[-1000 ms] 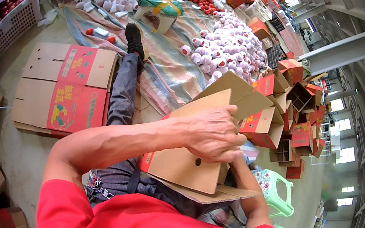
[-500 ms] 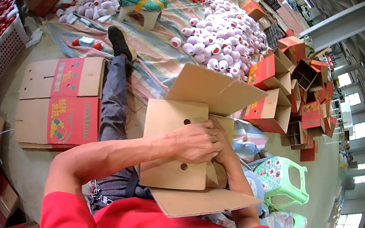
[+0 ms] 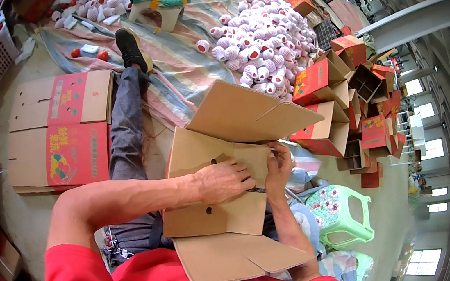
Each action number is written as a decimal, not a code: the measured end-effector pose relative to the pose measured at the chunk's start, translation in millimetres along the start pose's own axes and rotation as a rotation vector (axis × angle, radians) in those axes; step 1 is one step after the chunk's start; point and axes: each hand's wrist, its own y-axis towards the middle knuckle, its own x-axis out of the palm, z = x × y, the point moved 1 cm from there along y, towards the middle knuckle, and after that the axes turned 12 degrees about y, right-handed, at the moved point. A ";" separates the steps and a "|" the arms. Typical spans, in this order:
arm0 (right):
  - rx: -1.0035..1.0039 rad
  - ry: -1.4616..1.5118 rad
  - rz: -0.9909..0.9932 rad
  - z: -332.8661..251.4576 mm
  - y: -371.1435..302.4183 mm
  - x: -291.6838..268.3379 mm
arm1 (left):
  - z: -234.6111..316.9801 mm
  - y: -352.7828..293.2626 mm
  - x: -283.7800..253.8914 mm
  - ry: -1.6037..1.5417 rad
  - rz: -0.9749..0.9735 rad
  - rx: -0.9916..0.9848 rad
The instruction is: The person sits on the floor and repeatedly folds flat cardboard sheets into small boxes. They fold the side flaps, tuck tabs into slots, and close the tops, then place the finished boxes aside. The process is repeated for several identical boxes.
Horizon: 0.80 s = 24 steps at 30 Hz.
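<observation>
1. Carton position: the open brown corrugated-cardboard carton (image 3: 231, 217) lies at the centre of the frame, 2 flaps spread outward, 1 toward the upper edge and 1 toward the lower edge.
2. Left hand: the bare left hand (image 3: 223, 182) lies on top of the carton, between its 2 round holes. The fingers are bent and close together; whether they grip a panel edge cannot be told.
3. Right hand: the bare right hand (image 3: 277, 170) is at the carton's right edge, just below the upper flap. The thumb and fingers point upward; whether they pinch the cardboard cannot be told.
4. Hand spacing: the hands are near each other but apart.
5. Left of frame: flattened brown-and-red cardboard cartons (image 3: 83, 154) lie stacked, well apart from the left hand.
6. Lower right of frame: a pale-green plastic stool with a floral seat (image 3: 330, 210) stands beyond the right forearm.
</observation>
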 end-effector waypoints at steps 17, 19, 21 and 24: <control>0.154 0.292 -0.223 34.1 -55.4 81.0 | -26.0 57.2 8.1 -0.273 0.729 -0.487; 0.095 0.201 -0.398 43.0 -51.4 65.7 | -27.3 60.5 23.3 -0.511 0.758 -0.599; 0.037 -0.157 -0.542 79.9 -63.7 35.3 | -26.1 75.9 36.9 -0.762 0.819 -0.635; 0.250 -0.179 -0.748 60.9 -79.0 48.7 | -38.3 68.4 53.0 -1.074 0.745 -0.635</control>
